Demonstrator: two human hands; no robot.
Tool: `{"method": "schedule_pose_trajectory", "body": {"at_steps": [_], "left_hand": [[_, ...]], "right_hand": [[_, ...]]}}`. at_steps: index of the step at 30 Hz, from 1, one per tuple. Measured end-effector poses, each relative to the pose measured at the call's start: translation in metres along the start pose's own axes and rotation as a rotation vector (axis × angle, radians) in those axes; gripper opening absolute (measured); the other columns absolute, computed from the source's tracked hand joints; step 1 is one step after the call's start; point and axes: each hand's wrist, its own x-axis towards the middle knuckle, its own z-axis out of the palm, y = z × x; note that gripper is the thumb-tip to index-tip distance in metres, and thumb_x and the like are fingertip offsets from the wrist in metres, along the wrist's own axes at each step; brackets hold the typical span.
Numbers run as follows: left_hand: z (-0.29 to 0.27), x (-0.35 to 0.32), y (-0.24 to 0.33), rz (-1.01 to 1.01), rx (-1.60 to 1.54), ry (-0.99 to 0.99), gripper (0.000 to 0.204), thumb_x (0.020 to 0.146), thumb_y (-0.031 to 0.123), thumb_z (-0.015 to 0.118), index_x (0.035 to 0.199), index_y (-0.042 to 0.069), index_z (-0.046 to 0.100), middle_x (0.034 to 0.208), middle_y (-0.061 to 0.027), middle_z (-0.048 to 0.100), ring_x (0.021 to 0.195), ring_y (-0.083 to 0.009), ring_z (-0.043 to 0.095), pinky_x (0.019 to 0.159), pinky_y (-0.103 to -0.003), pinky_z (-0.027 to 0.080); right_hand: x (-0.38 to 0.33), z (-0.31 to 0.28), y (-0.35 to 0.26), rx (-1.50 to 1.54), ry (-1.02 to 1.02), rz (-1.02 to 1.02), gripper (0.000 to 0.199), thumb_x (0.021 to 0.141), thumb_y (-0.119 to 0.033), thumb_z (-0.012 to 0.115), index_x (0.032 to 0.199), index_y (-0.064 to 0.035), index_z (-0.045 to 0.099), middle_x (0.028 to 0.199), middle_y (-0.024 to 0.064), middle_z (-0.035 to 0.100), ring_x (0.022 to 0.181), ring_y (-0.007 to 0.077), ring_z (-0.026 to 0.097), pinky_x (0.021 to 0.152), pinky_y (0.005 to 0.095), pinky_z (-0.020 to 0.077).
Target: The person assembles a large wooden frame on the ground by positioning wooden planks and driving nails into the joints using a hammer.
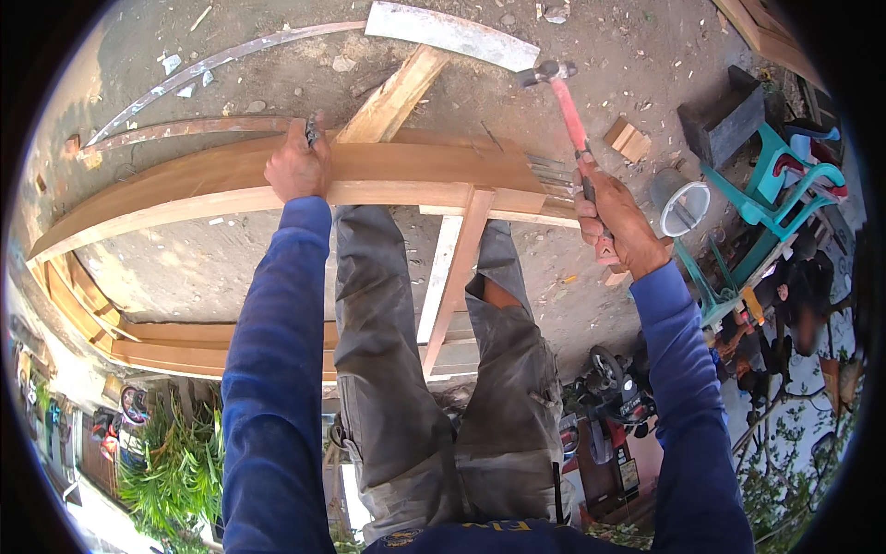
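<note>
My right hand [616, 217], on the right, is closed round the dark grip of a claw hammer [567, 113]. The hammer's red shaft slants up and its metal head is raised off the wood. My left hand [300, 164] rests on the upper beam of a wooden frame [415, 171], with its fingers pinched. A small dark metallic piece shows at the fingertips; its kind is unclear. Thin dark spikes, like nails, stand near the beam's right part. A crosspiece [459, 277] joins the beam's near side and runs down between my legs.
Beneath the beam juts a rough timber [395, 92]. A pale board [452, 35] lies beyond it. On the right are a wood block [628, 139], a bucket [683, 205], a dark box [724, 115] and a green plastic chair [775, 180]. Motorbikes and people are behind.
</note>
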Motion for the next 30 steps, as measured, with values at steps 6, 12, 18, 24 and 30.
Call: {"method": "schedule_pose_trajectory", "body": {"at_steps": [6,12,18,24,30], "left_hand": [[0.003,0.000,0.007,0.017,0.015,0.079,0.038,0.094,0.049,0.065,0.077,0.015,0.062,0.063,-0.0163,0.066,0.059,-0.0421,0.065,0.052,-0.054,0.050],[-0.002,0.002,0.002,0.024,0.020,0.076,0.041,0.093,0.052,0.064,0.075,0.015,0.062,0.059,-0.0160,0.064,0.057,-0.0420,0.065,0.052,-0.053,0.051],[-0.002,-0.001,0.007,0.000,-0.003,0.056,0.041,0.093,0.053,0.063,0.079,0.015,0.062,0.062,-0.0157,0.065,0.059,-0.0424,0.065,0.054,-0.054,0.051],[-0.003,0.000,0.004,-0.029,0.023,-0.092,0.030,0.093,0.043,0.066,0.102,0.015,0.068,0.092,-0.0160,0.073,0.079,-0.0424,0.069,0.067,-0.052,0.054],[-0.013,0.009,0.005,0.145,-0.173,0.059,0.021,0.096,0.031,0.064,0.100,0.010,0.066,0.096,-0.0186,0.070,0.084,-0.0394,0.068,0.066,-0.050,0.052]], "right_hand": [[0.003,0.030,0.032,-0.099,-0.041,-0.069,0.047,0.105,-0.054,0.046,0.113,-0.0078,0.050,0.066,-0.0024,0.041,0.045,0.0078,0.040,0.038,0.0268,0.0331],[-0.003,0.055,0.014,-0.058,-0.010,-0.164,0.048,0.108,-0.049,0.040,0.100,-0.0026,0.049,0.065,-0.0001,0.042,0.041,0.0110,0.042,0.037,0.0302,0.0369],[-0.004,0.084,0.084,-0.036,-0.054,-0.056,0.046,0.107,-0.054,0.040,0.093,-0.0109,0.043,0.058,-0.0030,0.036,0.041,0.0079,0.038,0.034,0.0260,0.0312],[0.000,0.091,0.100,0.176,0.212,-0.247,0.042,0.108,-0.049,0.041,0.094,-0.0095,0.044,0.056,-0.0037,0.035,0.041,0.0080,0.039,0.034,0.0261,0.0319],[-0.010,0.101,0.070,0.269,0.069,-0.104,0.033,0.106,-0.043,0.052,0.097,-0.0105,0.052,0.055,-0.0032,0.040,0.037,0.0069,0.038,0.033,0.0267,0.0282]]}}
